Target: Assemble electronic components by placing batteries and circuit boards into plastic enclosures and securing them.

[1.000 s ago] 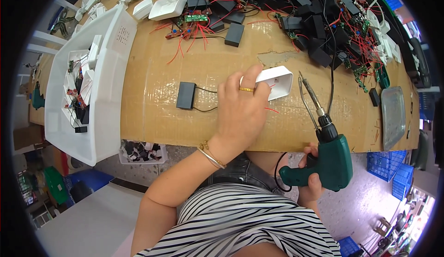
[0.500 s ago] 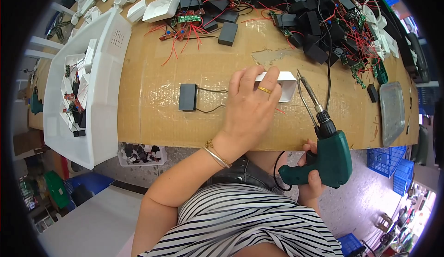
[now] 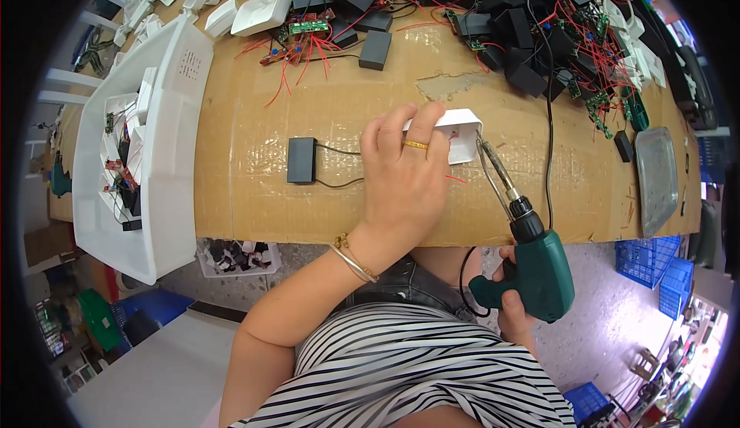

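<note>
My left hand [image 3: 405,167] is closed around a white plastic casing [image 3: 462,137] on the cardboard-covered table, its open side turned to the right. Two dark wires run left from under the hand to a black rectangular box [image 3: 301,160]. A short red wire [image 3: 456,179] pokes out beside the fingers. In my right hand [image 3: 515,305] is a green pistol-grip soldering gun [image 3: 543,274], its fingers wrapped round the handle. The gun's metal tip and thin side tube reach the casing's right rim; whether they touch it I cannot tell.
A white bin [image 3: 173,158] with casings and circuit boards stands at left. Black boxes [image 3: 512,35] with red wires and boards are heaped along the back. A grey tray [image 3: 657,181] lies at right. The gun's black cord [image 3: 550,158] crosses the table.
The soldering gun has moved left, bringing its tip to the casing's edge. My left hand and the casing have shifted slightly left; the whole view has shifted a little too.
</note>
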Action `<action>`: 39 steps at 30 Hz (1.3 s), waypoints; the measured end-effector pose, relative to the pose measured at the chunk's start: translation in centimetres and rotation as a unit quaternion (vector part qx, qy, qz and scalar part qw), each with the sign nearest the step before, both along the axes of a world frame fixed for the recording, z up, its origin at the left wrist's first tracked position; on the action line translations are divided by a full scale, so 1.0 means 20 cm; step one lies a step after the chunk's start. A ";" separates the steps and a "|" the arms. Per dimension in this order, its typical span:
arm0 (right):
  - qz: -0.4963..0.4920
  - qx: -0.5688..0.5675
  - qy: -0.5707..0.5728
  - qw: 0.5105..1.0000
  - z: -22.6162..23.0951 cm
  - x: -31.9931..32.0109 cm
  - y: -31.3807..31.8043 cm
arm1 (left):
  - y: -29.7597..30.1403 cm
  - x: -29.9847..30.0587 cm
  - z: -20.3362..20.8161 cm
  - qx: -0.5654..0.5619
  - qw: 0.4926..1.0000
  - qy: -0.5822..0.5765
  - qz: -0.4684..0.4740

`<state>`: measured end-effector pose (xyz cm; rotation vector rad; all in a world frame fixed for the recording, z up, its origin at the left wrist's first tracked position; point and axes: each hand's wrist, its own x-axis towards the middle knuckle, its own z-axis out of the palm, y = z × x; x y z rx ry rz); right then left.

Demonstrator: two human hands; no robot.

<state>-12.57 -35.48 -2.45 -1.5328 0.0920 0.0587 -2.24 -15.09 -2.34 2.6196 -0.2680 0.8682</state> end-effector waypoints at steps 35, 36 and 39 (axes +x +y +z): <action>0.079 -0.060 -0.019 0.995 -0.03 -0.01 -0.01 | 0.00 0.00 0.01 -0.016 1.000 0.004 -0.012; 0.079 -0.060 -0.020 0.995 -0.03 -0.01 -0.01 | 0.00 -0.01 0.00 -0.015 1.000 0.006 -0.012; 0.066 -0.066 -0.019 0.995 -0.03 -0.01 0.00 | 0.00 -0.01 0.00 -0.015 1.000 0.006 -0.012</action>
